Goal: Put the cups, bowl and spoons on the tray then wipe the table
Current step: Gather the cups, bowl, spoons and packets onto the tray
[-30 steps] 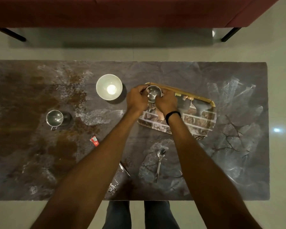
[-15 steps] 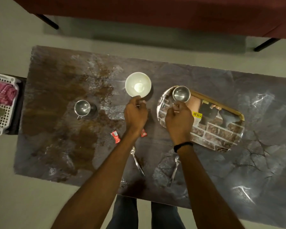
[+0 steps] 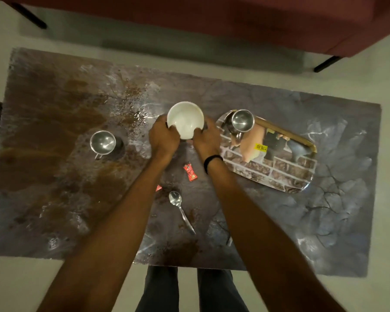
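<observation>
Gripping the white bowl (image 3: 185,119) from both sides, left hand (image 3: 163,136) and right hand (image 3: 205,140) curl round its rim.

Both forearms extend forward, converging. Left hand (image 3: 163,137) and right hand (image 3: 206,140), fingers curled, clasp opposite sides of one bowl (image 3: 185,119); a black band circles the right wrist.

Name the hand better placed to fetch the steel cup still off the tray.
Left. The left hand is on the cup's side; the right hand sits by the tray. Both grip the bowl now.
</observation>
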